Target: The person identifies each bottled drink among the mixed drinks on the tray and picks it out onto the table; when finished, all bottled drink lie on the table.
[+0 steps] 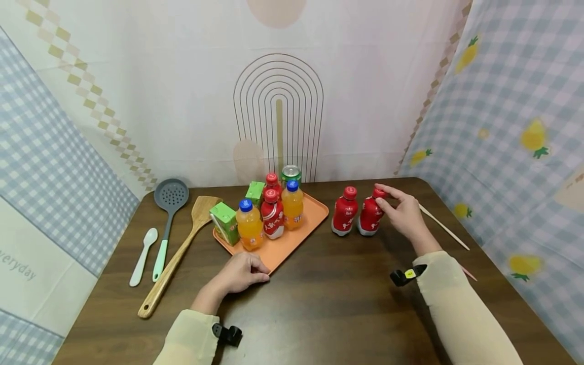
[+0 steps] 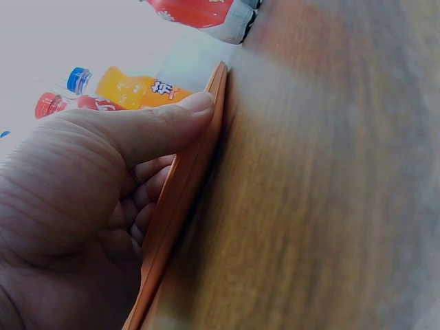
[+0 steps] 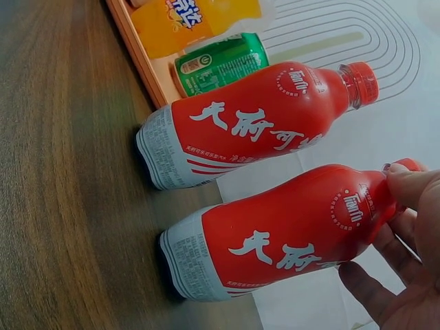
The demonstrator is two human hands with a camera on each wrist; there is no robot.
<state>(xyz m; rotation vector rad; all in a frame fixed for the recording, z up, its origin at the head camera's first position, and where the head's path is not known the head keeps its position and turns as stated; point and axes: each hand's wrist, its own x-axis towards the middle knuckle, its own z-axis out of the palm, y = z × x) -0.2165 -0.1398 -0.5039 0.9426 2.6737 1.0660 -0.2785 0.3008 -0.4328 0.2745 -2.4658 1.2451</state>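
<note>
The right hand (image 1: 403,213) pinches the cap of a glossy red bottle (image 1: 370,215) standing near the bench's far edge. The left hand (image 1: 242,272) grasps the smooth orange tray's (image 1: 315,210) near corner; bare wood lies between.

Left hand (image 1: 242,272) low and near the body, knuckles up, fingers curled under, thumb (image 2: 161,124) straight and pressing forward. Right hand (image 1: 403,213) reached further out, wrist slightly bent, fingertips (image 3: 412,185) pinched together at the top, palm facing left. Both forearms in pale yellow sleeves (image 1: 461,309), 1 black wrist mount (image 1: 406,275) each.
</note>
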